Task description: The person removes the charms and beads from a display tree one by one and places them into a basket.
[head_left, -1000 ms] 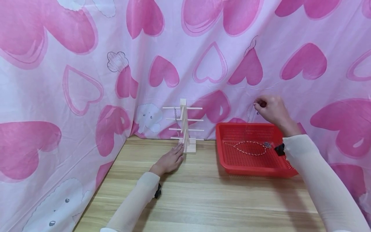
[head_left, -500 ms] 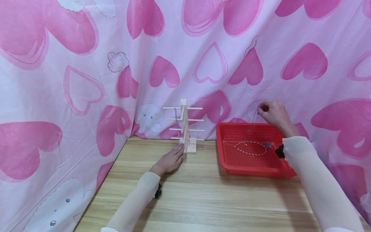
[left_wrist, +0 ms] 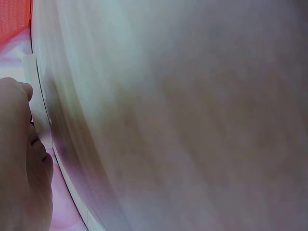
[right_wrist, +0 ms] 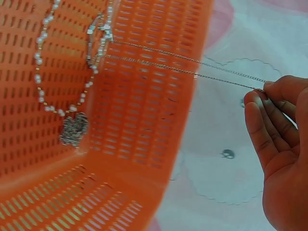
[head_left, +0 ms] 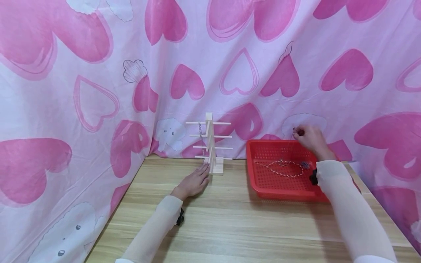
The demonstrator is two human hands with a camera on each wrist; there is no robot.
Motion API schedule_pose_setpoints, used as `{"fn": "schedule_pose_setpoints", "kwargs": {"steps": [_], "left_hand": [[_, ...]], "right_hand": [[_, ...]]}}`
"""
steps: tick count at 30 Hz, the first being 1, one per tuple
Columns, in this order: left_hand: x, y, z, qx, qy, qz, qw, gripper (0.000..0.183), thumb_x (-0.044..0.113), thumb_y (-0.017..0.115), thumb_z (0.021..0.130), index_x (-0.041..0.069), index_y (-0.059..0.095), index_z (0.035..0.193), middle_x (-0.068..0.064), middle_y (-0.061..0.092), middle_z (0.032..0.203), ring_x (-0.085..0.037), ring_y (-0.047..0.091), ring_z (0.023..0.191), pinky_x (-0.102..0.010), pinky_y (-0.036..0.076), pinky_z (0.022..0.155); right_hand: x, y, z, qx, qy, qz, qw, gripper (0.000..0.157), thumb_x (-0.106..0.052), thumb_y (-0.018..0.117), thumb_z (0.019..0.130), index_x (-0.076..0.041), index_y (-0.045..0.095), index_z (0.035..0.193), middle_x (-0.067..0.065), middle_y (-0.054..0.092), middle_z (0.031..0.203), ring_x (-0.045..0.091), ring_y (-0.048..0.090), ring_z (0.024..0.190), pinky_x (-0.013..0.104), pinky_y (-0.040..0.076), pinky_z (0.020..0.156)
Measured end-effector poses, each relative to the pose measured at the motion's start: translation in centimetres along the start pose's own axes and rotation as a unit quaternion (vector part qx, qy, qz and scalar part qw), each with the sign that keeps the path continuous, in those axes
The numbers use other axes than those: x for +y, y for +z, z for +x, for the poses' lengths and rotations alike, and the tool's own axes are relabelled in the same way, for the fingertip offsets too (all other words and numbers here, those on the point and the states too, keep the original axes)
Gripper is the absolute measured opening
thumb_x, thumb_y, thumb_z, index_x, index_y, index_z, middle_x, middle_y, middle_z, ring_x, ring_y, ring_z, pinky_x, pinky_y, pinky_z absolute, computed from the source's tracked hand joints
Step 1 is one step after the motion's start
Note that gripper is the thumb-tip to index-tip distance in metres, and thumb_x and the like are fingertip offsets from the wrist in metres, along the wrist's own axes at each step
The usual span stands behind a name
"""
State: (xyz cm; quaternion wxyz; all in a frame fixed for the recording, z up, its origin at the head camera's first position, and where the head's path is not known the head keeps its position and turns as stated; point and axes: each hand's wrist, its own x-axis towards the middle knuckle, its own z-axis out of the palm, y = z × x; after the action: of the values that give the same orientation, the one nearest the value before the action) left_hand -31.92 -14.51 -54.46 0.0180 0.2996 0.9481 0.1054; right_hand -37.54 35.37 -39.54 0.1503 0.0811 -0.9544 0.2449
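My right hand [head_left: 310, 138] pinches a thin silver chain necklace [right_wrist: 202, 77] between thumb and fingertips above the back of the red basket [head_left: 286, 191]. The chain's two strands run from the fingertips into the basket, where its small silver links overlap a white beaded necklace [right_wrist: 38, 77]. Beside the beads lies a bunched silver chain [right_wrist: 73, 130]. My left hand [head_left: 192, 182] lies with extended fingers at the base of a wooden jewelry stand [head_left: 210, 140], fingertips against its lower left side. A dark chain necklace [head_left: 200, 129] hangs from the stand's top left peg.
The wooden table [head_left: 217, 226] carries the stand at its back middle and the basket to the right. A pink heart-print cloth [head_left: 240, 29] closes off the back and sides. Pegs stick out on both sides of the stand.
My right hand has come down toward the basket and slightly to the right, lowering the pinched chain. My left hand stays at the stand's base.
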Motion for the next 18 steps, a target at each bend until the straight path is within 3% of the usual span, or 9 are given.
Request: {"fn": "schedule_pose_setpoints", "kwargs": {"steps": [8,15,18], "left_hand": [[0.1,0.0,-0.1,0.001,0.001,-0.004,1.0000,0.062,0.030,0.037,0.115,0.000,0.025,0.168,-0.017,0.021,0.178,-0.036,0.022,0.165,-0.051,0.026,0.135],[0.1,-0.1,0.0,-0.005,0.001,0.005,1.0000,0.062,0.032,0.035,0.116,0.001,0.022,0.169,-0.015,0.017,0.178,-0.034,0.020,0.166,-0.049,0.025,0.136],[0.0,-0.1,0.0,-0.007,0.000,0.009,0.9999,0.062,0.032,0.035,0.117,0.002,0.021,0.169,-0.015,0.017,0.179,-0.034,0.019,0.166,-0.049,0.024,0.136]], "right_hand": [[1.1,1.6,-1.0,-0.028,0.048,0.017,0.998,0.025,-0.016,0.065,0.105,-0.001,0.071,0.124,0.025,0.070,0.111,0.037,0.062,0.094,0.045,0.061,0.078],[2.0,2.6,-1.5,-0.055,0.052,0.034,0.997,0.023,-0.011,0.065,0.105,-0.001,0.070,0.125,0.024,0.069,0.110,0.037,0.064,0.094,0.052,0.064,0.084],[2.4,3.1,-1.7,-0.082,0.061,0.042,0.994,0.024,-0.011,0.065,0.105,-0.002,0.070,0.126,0.024,0.070,0.112,0.036,0.065,0.094,0.047,0.065,0.082]]}}
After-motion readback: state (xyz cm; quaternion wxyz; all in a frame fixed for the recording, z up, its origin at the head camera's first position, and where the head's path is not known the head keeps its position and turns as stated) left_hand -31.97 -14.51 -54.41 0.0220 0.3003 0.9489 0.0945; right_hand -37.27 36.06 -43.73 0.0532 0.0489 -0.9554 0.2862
